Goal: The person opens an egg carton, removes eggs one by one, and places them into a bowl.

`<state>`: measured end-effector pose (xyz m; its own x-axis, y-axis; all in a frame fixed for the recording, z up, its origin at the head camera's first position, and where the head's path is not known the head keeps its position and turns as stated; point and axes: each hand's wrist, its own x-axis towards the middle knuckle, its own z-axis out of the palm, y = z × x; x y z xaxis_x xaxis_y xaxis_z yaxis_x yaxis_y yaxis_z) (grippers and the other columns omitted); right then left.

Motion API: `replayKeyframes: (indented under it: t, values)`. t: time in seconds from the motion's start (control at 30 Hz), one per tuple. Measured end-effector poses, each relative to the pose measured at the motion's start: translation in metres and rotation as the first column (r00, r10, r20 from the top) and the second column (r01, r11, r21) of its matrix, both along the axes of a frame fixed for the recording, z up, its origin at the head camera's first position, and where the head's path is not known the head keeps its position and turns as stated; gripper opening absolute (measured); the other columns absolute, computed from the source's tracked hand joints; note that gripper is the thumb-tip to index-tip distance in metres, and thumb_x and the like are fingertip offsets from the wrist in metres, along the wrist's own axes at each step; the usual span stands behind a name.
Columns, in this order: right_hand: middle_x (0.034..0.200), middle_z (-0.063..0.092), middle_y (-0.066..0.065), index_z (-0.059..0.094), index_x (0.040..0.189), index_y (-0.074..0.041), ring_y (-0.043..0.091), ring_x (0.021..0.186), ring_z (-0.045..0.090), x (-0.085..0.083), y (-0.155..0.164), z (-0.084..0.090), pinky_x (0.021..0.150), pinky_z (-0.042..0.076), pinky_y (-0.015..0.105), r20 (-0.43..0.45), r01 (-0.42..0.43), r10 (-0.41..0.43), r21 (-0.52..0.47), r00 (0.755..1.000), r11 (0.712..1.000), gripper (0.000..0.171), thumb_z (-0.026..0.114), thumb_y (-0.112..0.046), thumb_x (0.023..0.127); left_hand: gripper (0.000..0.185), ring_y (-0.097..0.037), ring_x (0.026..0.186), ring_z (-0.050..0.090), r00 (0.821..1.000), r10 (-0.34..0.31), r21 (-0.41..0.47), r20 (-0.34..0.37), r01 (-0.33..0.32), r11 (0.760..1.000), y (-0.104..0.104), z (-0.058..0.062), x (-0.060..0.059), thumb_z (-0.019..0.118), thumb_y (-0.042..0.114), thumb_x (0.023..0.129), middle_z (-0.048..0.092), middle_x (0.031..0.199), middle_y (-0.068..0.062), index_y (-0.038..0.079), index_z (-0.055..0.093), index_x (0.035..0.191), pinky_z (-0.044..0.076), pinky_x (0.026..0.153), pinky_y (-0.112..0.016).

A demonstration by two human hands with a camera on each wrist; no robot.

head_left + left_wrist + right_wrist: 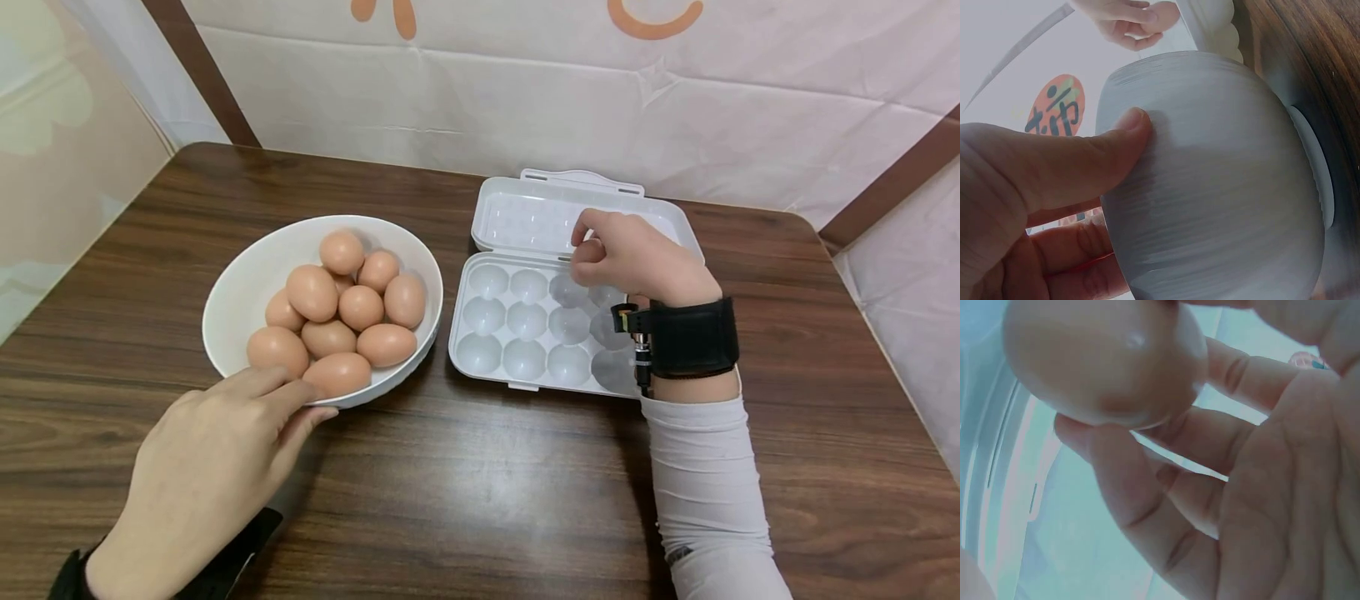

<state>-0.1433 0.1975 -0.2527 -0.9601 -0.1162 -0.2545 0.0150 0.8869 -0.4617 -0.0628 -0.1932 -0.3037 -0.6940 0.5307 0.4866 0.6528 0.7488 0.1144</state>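
Right now your right hand [637, 262] hovers over the back row of the open egg tray [525, 350], its fingers curled round a brown egg [1104, 362] that shows best in the right wrist view. Your left hand [217, 458] lies with straight fingers against the near wall of the white bowl [247, 283], thumb [1085, 156] pressed to its outside; the bowl holds a heap of eggs [345, 312] and stands just left of the tray on the wooden surface [480, 483].

Brown wooden table [480, 500], white backdrop [525, 92]
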Motion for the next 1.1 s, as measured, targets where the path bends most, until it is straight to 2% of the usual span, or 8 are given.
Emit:
replayKeyframes:
  t: [0.13,0.3,0.4,0.63,0.8,0.9,0.93,1.1]
  values:
    - [0.074,0.054,-0.002,0.053,0.111,-0.011,0.017,0.062,0.046,-0.003,-0.008,-0.002,0.044,0.042,0.033,-0.058,-0.051,0.05,-0.022,0.997,0.998,0.03,0.051,-0.008,0.082,0.019,-0.016,0.051,0.042,1.0,-0.001,0.005,-0.004,0.001,1.0,-0.001,-0.001,0.0,0.07,0.031,0.079,0.04,0.059,0.005,0.012,0.069,0.081,0.032,0.044,-0.036]
    - [0.07,0.054,-0.001,0.053,0.108,-0.008,0.015,0.067,0.045,-0.006,-0.017,-0.004,0.067,0.041,0.032,-0.129,-0.105,0.099,-0.043,0.987,0.994,0.026,0.052,-0.004,0.083,0.02,-0.016,0.051,0.042,1.0,-0.001,0.001,-0.005,0.001,1.0,-0.001,-0.001,-0.001,0.069,0.031,0.08,0.039,0.06,0.005,0.012,0.069,0.08,0.032,0.044,-0.036]
    - [0.068,0.054,-0.001,0.053,0.107,-0.007,0.015,0.067,0.045,-0.006,-0.023,-0.004,0.074,0.04,0.031,-0.152,-0.136,0.126,-0.055,0.98,0.989,0.023,0.052,-0.004,0.084,0.018,-0.016,0.051,0.041,1.0,0.011,0.001,0.008,-0.011,1.0,-0.001,-0.001,0.001,0.076,0.028,0.074,0.038,0.059,0.006,0.013,0.069,0.081,0.032,0.044,-0.036]
    - [0.063,0.048,-0.002,0.053,0.104,-0.006,0.015,0.066,0.043,-0.008,-0.037,-0.001,0.075,0.04,0.029,-0.246,-0.193,0.176,-0.045,0.953,0.98,0.02,0.05,-0.003,0.085,0.023,-0.018,0.051,0.043,0.999,0.031,0.002,0.014,-0.031,1.0,-0.003,-0.005,0.002,0.065,0.037,0.081,0.04,0.061,0.007,0.015,0.07,0.085,0.032,0.045,-0.037]
    - [0.061,0.045,-0.003,0.053,0.104,-0.006,0.014,0.067,0.044,-0.01,-0.051,0.004,0.076,0.04,0.028,-0.275,-0.222,0.197,-0.064,0.941,0.973,0.018,0.053,-0.002,0.086,0.024,-0.019,0.051,0.044,1.0,0.029,0.006,0.012,-0.029,1.0,-0.001,-0.005,0.001,0.068,0.039,0.084,0.039,0.06,0.006,0.015,0.07,0.085,0.032,0.045,-0.038]
    - [0.059,0.041,-0.004,0.053,0.103,-0.006,0.014,0.067,0.043,-0.01,-0.057,0.006,0.074,0.04,0.027,-0.296,-0.231,0.205,-0.053,0.933,0.972,0.018,0.052,-0.001,0.086,0.021,-0.018,0.052,0.044,1.0,0.026,0.006,0.014,-0.026,1.0,0.001,-0.004,0.001,0.075,0.034,0.08,0.038,0.059,0.006,0.014,0.07,0.083,0.033,0.045,-0.038]
    - [0.058,0.04,-0.004,0.053,0.103,-0.006,0.014,0.066,0.042,-0.01,-0.058,0.006,0.073,0.04,0.027,-0.306,-0.232,0.206,-0.049,0.929,0.972,0.019,0.051,-0.001,0.085,0.019,-0.018,0.052,0.044,1.0,0.025,0.005,0.016,-0.025,1.0,0.001,-0.004,0.001,0.078,0.027,0.073,0.038,0.059,0.006,0.014,0.07,0.083,0.033,0.045,-0.037]
    - [0.057,0.036,-0.004,0.054,0.102,-0.006,0.014,0.065,0.04,-0.01,-0.065,0.01,0.07,0.038,0.027,-0.365,-0.243,0.218,-0.022,0.905,0.97,0.019,0.049,-0.001,0.084,0.018,-0.017,0.052,0.042,1.0,0.024,0.002,0.011,-0.024,1.0,0.001,-0.004,0.001,0.077,0.027,0.073,0.036,0.059,0.007,0.014,0.069,0.082,0.033,0.046,-0.038]
